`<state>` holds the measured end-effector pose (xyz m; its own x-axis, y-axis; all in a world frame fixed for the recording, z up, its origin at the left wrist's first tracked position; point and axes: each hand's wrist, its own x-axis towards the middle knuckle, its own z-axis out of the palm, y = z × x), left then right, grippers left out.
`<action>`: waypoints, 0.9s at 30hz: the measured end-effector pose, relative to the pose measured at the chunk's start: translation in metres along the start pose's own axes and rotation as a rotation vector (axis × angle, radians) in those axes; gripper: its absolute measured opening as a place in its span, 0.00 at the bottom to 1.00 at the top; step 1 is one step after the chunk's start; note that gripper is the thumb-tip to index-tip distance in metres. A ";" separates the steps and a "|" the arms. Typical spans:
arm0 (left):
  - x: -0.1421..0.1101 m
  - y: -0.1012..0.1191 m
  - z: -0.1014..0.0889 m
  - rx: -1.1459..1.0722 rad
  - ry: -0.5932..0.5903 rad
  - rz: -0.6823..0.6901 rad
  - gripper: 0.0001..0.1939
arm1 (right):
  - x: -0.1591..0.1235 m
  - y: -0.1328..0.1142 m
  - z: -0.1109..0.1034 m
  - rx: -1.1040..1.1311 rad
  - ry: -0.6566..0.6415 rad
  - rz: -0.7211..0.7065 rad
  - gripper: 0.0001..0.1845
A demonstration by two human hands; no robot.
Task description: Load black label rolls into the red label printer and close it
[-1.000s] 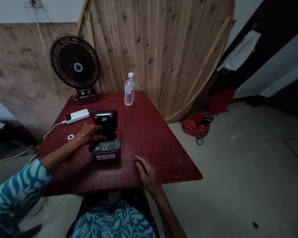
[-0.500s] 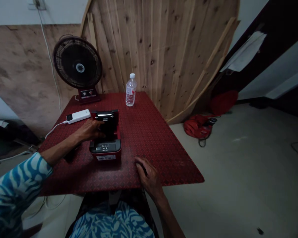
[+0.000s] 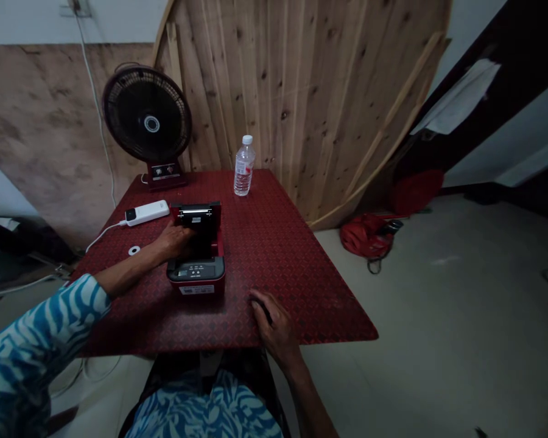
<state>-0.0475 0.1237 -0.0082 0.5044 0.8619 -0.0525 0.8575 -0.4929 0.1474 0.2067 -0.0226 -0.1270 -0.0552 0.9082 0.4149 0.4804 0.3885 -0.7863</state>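
On the red patterned table point(image 3: 301, 286) stands a small red and black label printer point(image 3: 196, 277) with its lid point(image 3: 195, 214) raised. My left hand point(image 3: 176, 240) reaches over its left side into the open compartment. The fingertips are lost in the dark inside, so their grip is hidden. A small white ring-shaped roll point(image 3: 134, 250) lies beside my left forearm. My right hand point(image 3: 274, 319) rests at the table's front edge, fingers curled toward the thumb. Between thumb and fingers it is dark, and I cannot make out whether anything is held there.
Behind the printer are a white power bank point(image 3: 147, 213) with a cable, a desk fan point(image 3: 150, 125) and a clear water bottle point(image 3: 243, 167). A wooden panel point(image 3: 292, 91) leans on the wall. A red bag point(image 3: 366, 235) lies on the floor at right.
My left hand has moved slightly right, further into the printer. The white roll beside the forearm has come into view. My right hand stays put, and the camera view has shifted a little.
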 end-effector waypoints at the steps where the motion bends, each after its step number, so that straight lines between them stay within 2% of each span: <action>1: -0.002 0.000 -0.003 -0.013 -0.032 -0.001 0.13 | 0.000 0.000 0.000 0.003 0.000 -0.001 0.14; 3: -0.008 -0.001 -0.008 -0.047 -0.089 -0.023 0.15 | -0.001 0.000 0.000 0.004 0.005 -0.002 0.14; 7: -0.018 -0.005 -0.010 -0.127 -0.047 -0.021 0.20 | -0.001 0.003 0.002 0.002 0.019 -0.004 0.14; 11: -0.015 -0.006 -0.005 -0.061 -0.043 0.046 0.18 | -0.001 0.005 0.003 0.008 0.022 -0.009 0.14; 16: -0.006 -0.004 -0.006 0.007 0.001 0.002 0.10 | -0.002 0.004 0.003 -0.014 0.025 -0.009 0.14; 21: -0.017 -0.004 -0.016 -0.204 -0.027 0.011 0.14 | -0.002 0.003 0.003 -0.010 0.023 -0.016 0.14; 23: -0.027 0.000 -0.023 -0.284 0.016 -0.007 0.16 | -0.001 0.004 0.003 -0.005 0.037 -0.024 0.14; 27: -0.045 0.015 -0.031 -0.347 0.190 -0.025 0.14 | 0.000 0.006 0.004 0.002 0.046 -0.034 0.14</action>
<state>-0.0610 0.0812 0.0268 0.4278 0.8960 0.1189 0.7680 -0.4297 0.4748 0.2059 -0.0199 -0.1333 -0.0310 0.8864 0.4620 0.4772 0.4192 -0.7723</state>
